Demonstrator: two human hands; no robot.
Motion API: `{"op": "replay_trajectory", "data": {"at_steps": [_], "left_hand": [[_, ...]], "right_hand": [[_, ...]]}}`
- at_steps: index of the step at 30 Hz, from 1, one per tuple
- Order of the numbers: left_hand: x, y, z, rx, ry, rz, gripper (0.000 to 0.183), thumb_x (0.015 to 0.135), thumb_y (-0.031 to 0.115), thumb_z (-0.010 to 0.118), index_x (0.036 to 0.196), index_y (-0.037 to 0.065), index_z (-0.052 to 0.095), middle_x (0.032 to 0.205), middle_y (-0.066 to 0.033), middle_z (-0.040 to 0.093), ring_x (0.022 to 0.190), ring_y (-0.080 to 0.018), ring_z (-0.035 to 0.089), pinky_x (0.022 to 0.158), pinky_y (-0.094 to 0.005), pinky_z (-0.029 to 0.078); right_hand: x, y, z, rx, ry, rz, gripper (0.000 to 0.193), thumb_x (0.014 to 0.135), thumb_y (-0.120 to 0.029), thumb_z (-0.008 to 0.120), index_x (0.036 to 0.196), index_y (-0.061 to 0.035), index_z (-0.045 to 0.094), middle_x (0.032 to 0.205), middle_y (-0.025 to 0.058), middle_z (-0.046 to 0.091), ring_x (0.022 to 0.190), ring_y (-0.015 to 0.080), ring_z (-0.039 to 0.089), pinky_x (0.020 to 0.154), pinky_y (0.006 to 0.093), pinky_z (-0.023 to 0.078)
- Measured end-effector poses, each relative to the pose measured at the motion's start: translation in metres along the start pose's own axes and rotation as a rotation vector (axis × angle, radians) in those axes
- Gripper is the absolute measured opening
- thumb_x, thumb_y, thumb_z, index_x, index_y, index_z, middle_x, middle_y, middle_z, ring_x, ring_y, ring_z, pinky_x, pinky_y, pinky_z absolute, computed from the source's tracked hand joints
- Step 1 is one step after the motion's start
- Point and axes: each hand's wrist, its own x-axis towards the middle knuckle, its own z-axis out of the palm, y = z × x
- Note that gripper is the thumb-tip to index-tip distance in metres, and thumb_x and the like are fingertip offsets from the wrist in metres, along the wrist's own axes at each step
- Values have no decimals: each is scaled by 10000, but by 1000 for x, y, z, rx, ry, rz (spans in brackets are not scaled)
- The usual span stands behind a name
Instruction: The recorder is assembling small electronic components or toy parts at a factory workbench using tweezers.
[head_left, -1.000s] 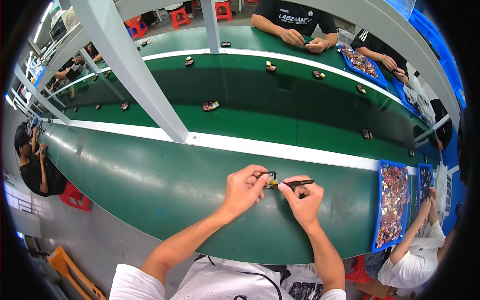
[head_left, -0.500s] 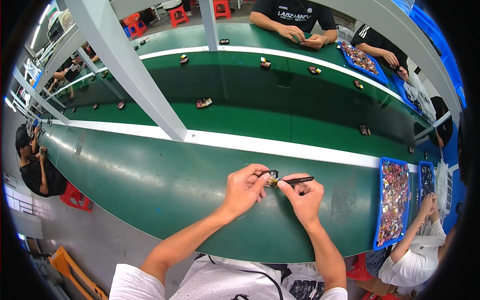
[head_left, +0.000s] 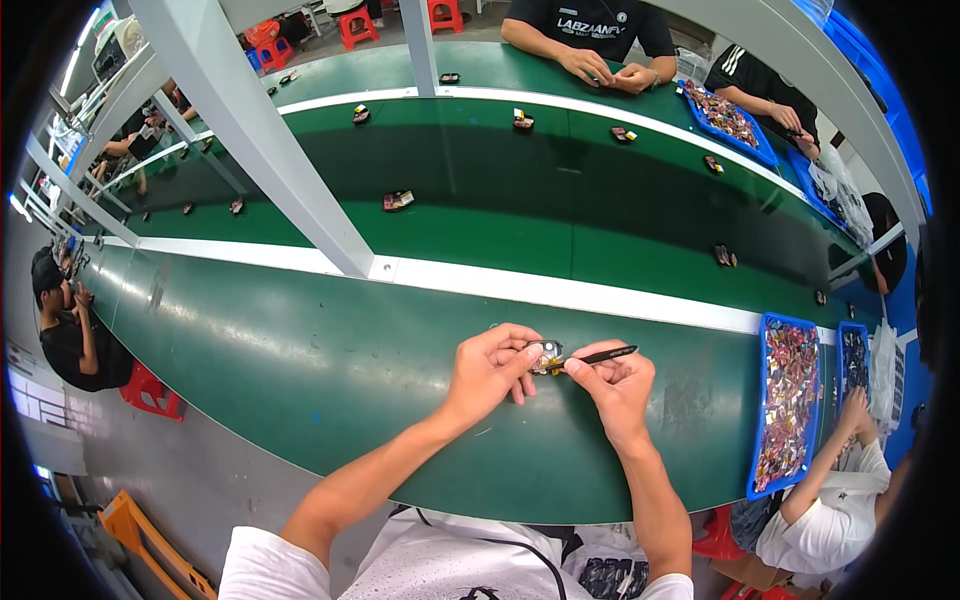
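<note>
My left hand (head_left: 493, 374) is closed on a small black-framed part (head_left: 546, 357) with a pale inside and a bit of yellow, held above the green worktable (head_left: 330, 370). In my right hand (head_left: 618, 390) are slim black tweezers (head_left: 606, 355), gripped between thumb and fingers. Their tip end touches or nearly touches the right side of the small part. Exactly where the tip meets it is too small to make out.
Beyond a white rail (head_left: 480, 288), a green conveyor belt (head_left: 480, 235) carries several small dark parts (head_left: 398, 201). To my right stands a blue tray (head_left: 752, 480) full of small coloured pieces. A grey post (head_left: 270, 150) rises ahead. Co-workers sit opposite and at both sides.
The parts on the belt have shifted slightly left. My right hand and the tweezers have moved a little right, and the small part has turned a little in my left hand.
</note>
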Motion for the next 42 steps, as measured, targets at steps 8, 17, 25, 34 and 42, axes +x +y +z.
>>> {"op": "replay_trajectory", "data": {"at_steps": [8, 17, 25, 34, 42], "left_hand": [[3, 0, -5, -89, -69, -39, 232, 1013, 109, 615, 1151, -77, 630, 937, -146, 698, 621, -174, 692, 457, -247, 540], [0, 4, -4, -84, -58, 3, 237, 1012, 99, 614, 1169, -77, 641, 940, -151, 704, 627, -168, 684, 478, -250, 544], [-1, 6, -2, -86, -46, 39, 228, 1004, 87, 626, 1160, -75, 656, 894, -137, 701, 615, -153, 671, 483, -245, 541], [-2, 6, -2, -87, -39, 49, 224, 995, 64, 634, 1168, -77, 657, 892, -135, 705, 622, -157, 677, 484, -246, 539], [-3, 8, -1, -74, -31, 59, 225, 993, 54, 635, 1175, -77, 656, 908, -141, 711, 641, -168, 694, 501, -252, 550]], "right_hand": [[-5, -4, -2, -305, -4, -278, 111, 806, 53, 802, 867, 14, 719, 781, 43, 712, 555, 17, 524, 498, 175, 366], [-4, -7, 0, -322, -26, -321, 110, 791, 46, 808, 862, 1, 737, 847, 88, 758, 555, 24, 545, 484, 179, 370], [-2, -5, 1, -332, -5, -382, 124, 756, 27, 838, 842, -30, 769, 839, 63, 775, 470, 11, 411, 434, 200, 290], [-5, -7, 3, -329, 18, -333, 116, 773, 15, 840, 851, -30, 768, 774, 22, 751, 468, 12, 399, 442, 199, 280], [-6, -7, 5, -335, 40, -351, 107, 772, 10, 839, 841, -31, 768, 812, 37, 771, 459, 12, 409, 436, 202, 291]]}}
